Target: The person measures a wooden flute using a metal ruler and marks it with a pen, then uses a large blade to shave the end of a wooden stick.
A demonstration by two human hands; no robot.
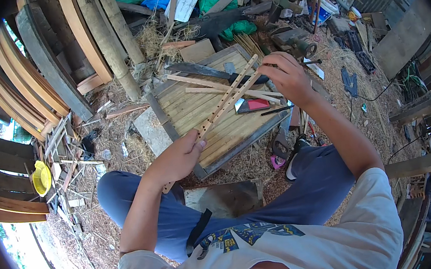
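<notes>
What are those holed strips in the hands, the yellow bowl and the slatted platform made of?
Holed strips: wood or bamboo, seemingly unpainted, judging by their pale tan colour.
Yellow bowl: probably plastic, from its even, bright colour.
Slatted platform: likely bare wood, with visible slat seams.

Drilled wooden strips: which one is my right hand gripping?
The lower-right strip: your right hand pinches its far end; the upper-left strip has a free far end.

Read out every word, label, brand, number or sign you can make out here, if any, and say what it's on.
Nothing here reads clearly.
Shirt print: blue and yellow, too blurred to read.
Strips in the hands: dark dots, no readable marks.
Blue tub, upper right: any label is too small to read.
</notes>
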